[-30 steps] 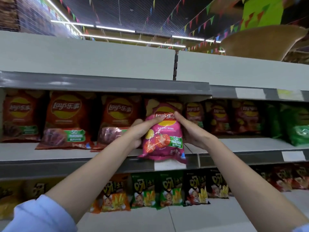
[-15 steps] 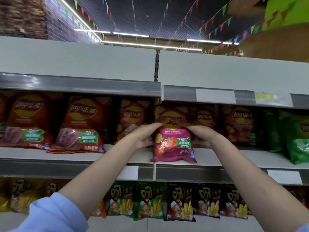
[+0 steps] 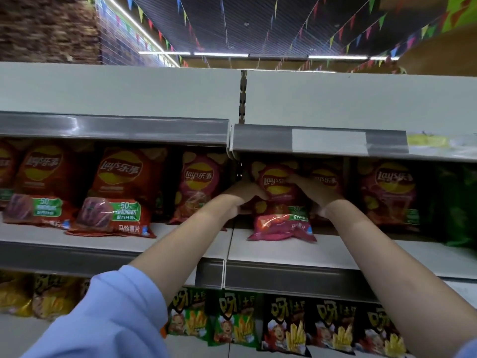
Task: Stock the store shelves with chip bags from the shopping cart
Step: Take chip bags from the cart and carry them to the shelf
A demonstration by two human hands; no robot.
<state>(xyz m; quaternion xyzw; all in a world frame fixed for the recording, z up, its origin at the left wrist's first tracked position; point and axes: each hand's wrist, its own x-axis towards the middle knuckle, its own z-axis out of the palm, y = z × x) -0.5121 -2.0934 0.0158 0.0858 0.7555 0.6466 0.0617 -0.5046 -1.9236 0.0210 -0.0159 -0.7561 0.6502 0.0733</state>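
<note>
A pink tomato chip bag (image 3: 280, 202) stands on the middle shelf (image 3: 361, 254), its bottom resting near the shelf's front and its top leaning back under the upper shelf. My left hand (image 3: 244, 193) grips the bag's upper left side. On the upper right side my right hand (image 3: 313, 188) holds it, fingers curled on the bag's top. More pink bags (image 3: 387, 192) stand behind and to the right. The shopping cart is out of view.
Orange-red chip bags (image 3: 116, 192) fill the same shelf to the left, green bags (image 3: 456, 202) the far right. The upper shelf's front rail (image 3: 258, 138) hangs just above my hands. Fry-snack bags (image 3: 284, 326) line the shelf below.
The pink bag went from held in front of the shelf edge to standing on the shelf, pushed further back. Both hands followed it in under the upper shelf.
</note>
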